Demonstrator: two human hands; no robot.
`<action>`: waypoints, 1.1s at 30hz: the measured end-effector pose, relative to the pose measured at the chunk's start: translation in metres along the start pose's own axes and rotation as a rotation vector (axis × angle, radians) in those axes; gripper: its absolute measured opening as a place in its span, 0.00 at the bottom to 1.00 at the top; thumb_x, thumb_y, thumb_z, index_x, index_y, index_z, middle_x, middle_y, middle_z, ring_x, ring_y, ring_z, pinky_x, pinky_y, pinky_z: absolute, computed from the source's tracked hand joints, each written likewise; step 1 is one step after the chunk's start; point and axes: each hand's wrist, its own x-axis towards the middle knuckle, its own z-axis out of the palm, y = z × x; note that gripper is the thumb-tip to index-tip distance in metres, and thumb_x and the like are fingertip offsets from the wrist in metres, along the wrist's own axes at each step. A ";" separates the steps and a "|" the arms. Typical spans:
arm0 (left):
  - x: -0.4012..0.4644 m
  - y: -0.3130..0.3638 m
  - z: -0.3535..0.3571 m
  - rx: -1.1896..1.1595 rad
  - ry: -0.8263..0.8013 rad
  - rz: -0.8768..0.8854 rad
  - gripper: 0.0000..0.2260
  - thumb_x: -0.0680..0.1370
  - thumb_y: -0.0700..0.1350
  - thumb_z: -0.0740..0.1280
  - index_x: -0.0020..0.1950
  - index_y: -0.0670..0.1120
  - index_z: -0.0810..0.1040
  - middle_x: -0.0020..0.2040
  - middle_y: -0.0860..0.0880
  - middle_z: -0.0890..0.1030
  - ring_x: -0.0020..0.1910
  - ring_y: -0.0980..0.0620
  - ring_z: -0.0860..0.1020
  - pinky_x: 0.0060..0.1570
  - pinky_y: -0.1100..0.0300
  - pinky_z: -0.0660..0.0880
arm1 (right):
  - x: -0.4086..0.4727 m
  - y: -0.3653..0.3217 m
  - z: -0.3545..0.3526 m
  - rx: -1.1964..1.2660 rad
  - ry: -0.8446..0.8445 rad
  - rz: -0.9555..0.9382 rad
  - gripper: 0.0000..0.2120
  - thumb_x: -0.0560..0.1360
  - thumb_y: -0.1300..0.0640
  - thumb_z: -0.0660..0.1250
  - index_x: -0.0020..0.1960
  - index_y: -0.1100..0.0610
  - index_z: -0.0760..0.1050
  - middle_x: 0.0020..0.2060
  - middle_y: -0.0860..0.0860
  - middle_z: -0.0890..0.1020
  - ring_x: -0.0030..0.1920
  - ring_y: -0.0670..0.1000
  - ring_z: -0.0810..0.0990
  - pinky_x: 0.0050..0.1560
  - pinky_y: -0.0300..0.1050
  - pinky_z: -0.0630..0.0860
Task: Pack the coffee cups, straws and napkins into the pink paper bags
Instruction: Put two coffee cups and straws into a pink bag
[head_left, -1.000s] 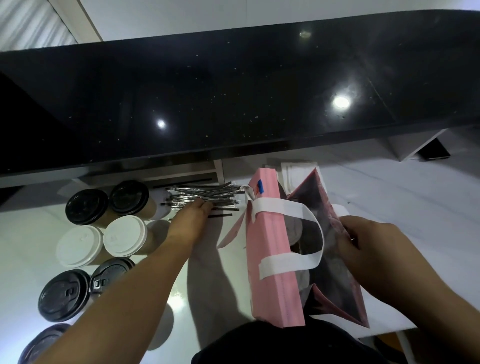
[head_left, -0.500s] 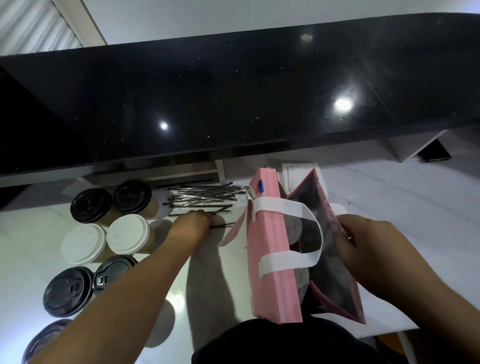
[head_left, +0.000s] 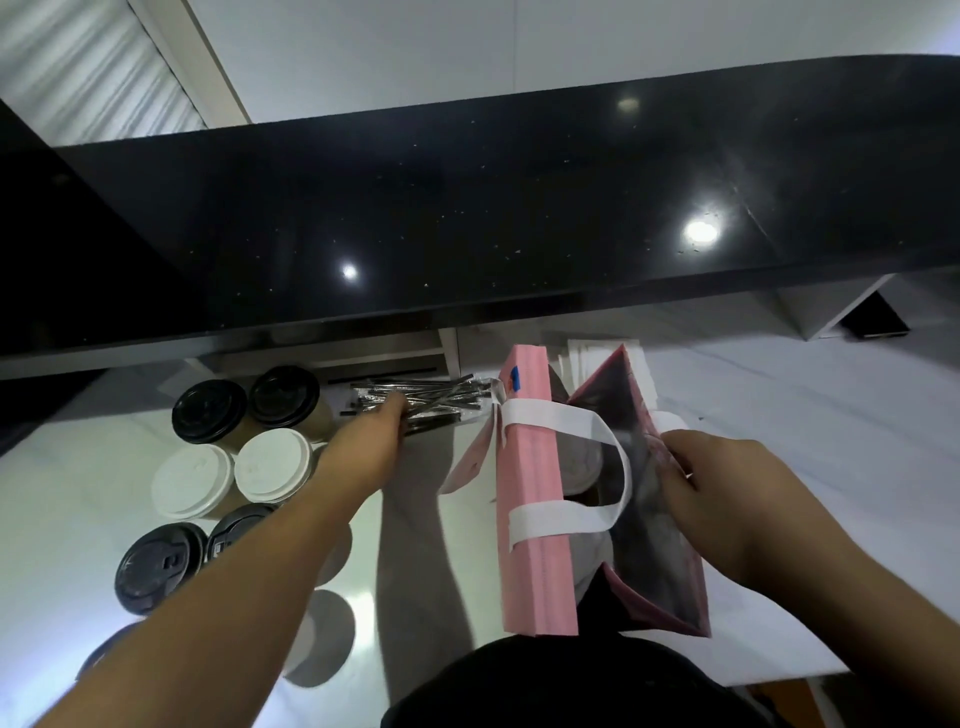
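Left hand (head_left: 371, 441) is extended over the pile of wrapped straws (head_left: 431, 402), fingertips down among them; the fingers appear curled onto the pile, but whether a straw is actually pinched cannot be told, since the hand's back hides the grip. Right hand (head_left: 727, 496) grips the near wall of the pink paper bag (head_left: 535, 519), fingers curled over its rim, holding the mouth spread.

The bag stands upright between the two hands, its white handle (head_left: 582, 431) looped across the opening. Pale shapes show inside the bag below the handle; they are judged to be cup lids, though the dark interior prevents certainty. No straw or napkin is visible inside.

Remaining stock: coffee cups (head_left: 249, 452) stand grouped just beside the left forearm, on its outer side, some with black lids and some with white. A stack of white napkins (head_left: 597, 353) lies beyond the bag, ahead of the right hand.

Assessment: the cup stage for this bag appears done or partly done; the straw stage is in hand; napkins are outstanding. With several cups unpacked, the task overall is judged well short of complete.
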 end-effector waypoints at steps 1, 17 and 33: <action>0.001 0.001 -0.003 -0.035 0.028 -0.014 0.08 0.83 0.43 0.60 0.53 0.53 0.62 0.40 0.43 0.79 0.37 0.39 0.78 0.35 0.48 0.73 | 0.000 0.000 0.000 0.002 0.004 -0.004 0.19 0.83 0.42 0.50 0.41 0.47 0.74 0.33 0.45 0.80 0.33 0.48 0.78 0.36 0.48 0.78; -0.110 0.153 -0.138 -1.078 0.468 0.323 0.10 0.85 0.43 0.63 0.59 0.56 0.81 0.54 0.53 0.88 0.56 0.52 0.86 0.53 0.58 0.83 | -0.003 -0.001 -0.007 0.088 0.041 -0.055 0.17 0.83 0.49 0.58 0.36 0.50 0.70 0.29 0.48 0.77 0.31 0.49 0.76 0.28 0.44 0.66; -0.110 0.251 -0.070 -0.576 0.036 0.119 0.04 0.81 0.49 0.68 0.47 0.56 0.79 0.37 0.57 0.85 0.31 0.60 0.80 0.33 0.58 0.74 | -0.004 0.020 -0.013 0.140 0.018 -0.084 0.20 0.82 0.48 0.58 0.35 0.56 0.73 0.28 0.50 0.77 0.31 0.51 0.76 0.29 0.49 0.70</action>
